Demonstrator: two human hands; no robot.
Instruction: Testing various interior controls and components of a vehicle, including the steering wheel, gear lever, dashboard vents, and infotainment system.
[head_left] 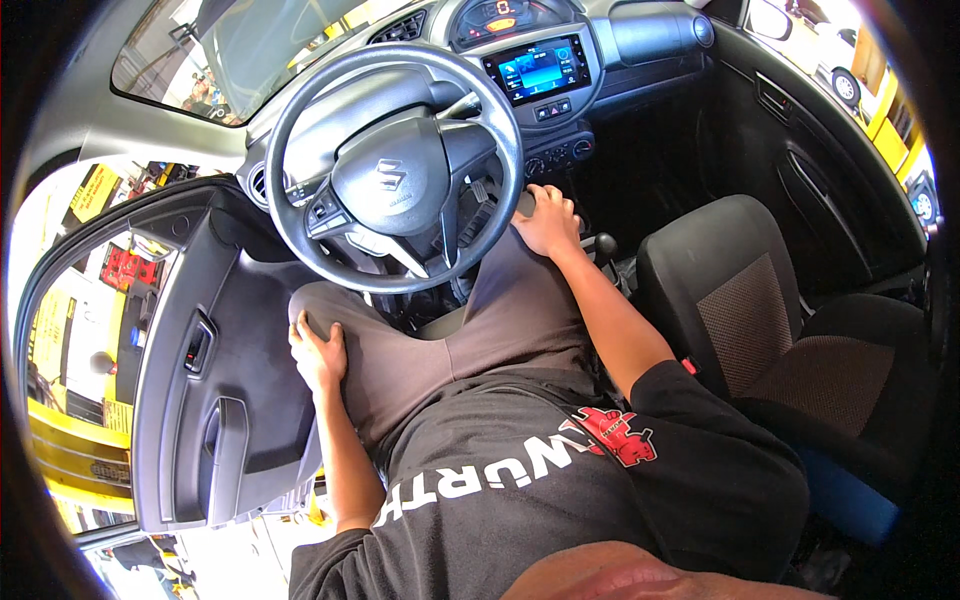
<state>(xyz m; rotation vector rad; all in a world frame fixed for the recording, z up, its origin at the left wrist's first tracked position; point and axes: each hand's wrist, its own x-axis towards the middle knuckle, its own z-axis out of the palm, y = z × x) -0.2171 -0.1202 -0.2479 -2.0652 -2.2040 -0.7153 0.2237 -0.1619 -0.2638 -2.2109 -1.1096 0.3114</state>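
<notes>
I sit in a car's driver seat behind a dark steering wheel (390, 180). My left hand (318, 355) rests on my left thigh, near the knee of my brown-grey trousers (400, 375). Its fingers and thumb are spread over the cloth. On my right knee lies my right hand (550, 222), fingers apart and slightly bent, just beside the wheel's right rim. Neither hand touches the wheel, and no object shows in either one. A gear lever (605, 245) with a round black knob stands to the right of my right forearm.
The driver's door (250, 370) stands open at the left, with yellow workshop fittings beyond it. A lit touchscreen (540, 70) and the instrument display (505, 18) are on the dashboard. The passenger seat (725, 290) is at right, by its door (800, 170).
</notes>
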